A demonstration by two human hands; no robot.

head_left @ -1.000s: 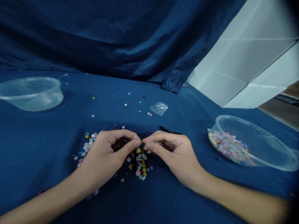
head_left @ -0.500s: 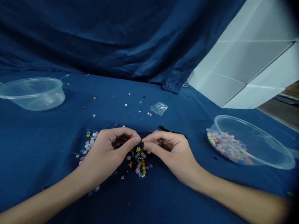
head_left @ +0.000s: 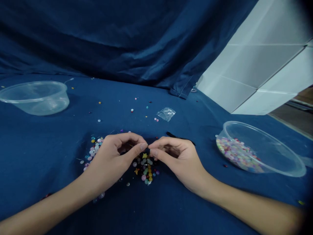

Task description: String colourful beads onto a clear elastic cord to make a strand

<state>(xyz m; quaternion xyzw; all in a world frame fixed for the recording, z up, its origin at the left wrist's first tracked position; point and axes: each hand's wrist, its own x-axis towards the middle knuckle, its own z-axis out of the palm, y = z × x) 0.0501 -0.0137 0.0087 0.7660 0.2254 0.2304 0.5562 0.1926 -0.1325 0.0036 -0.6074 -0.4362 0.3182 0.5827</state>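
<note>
My left hand (head_left: 117,153) and my right hand (head_left: 177,156) meet at the fingertips in the middle of the view. Each pinches thumb against forefinger, but whatever sits between the tips is too small to make out. Just below them shows a cluster of beads (head_left: 144,168), among them yellow round ones in a row, green, pink and grey ones. Yellow star-like beads (head_left: 144,156) lie in that cluster near the fingertips. Pale, pink and blue loose beads (head_left: 92,151) spread out left of my left hand, which hides part of them.
At the right a clear plastic bowl (head_left: 281,164) stands tilted, with many coloured beads (head_left: 239,155) inside. Another clear bowl (head_left: 39,101) is at the left. A small plastic bag (head_left: 166,114), a thin black object (head_left: 181,138) and scattered beads lie on the blue cloth (head_left: 117,114). White tiles (head_left: 244,75) rise at the right.
Both hands keep the same pinch at nearly the same spot. The view has shifted very slightly; otherwise nothing has visibly moved.
</note>
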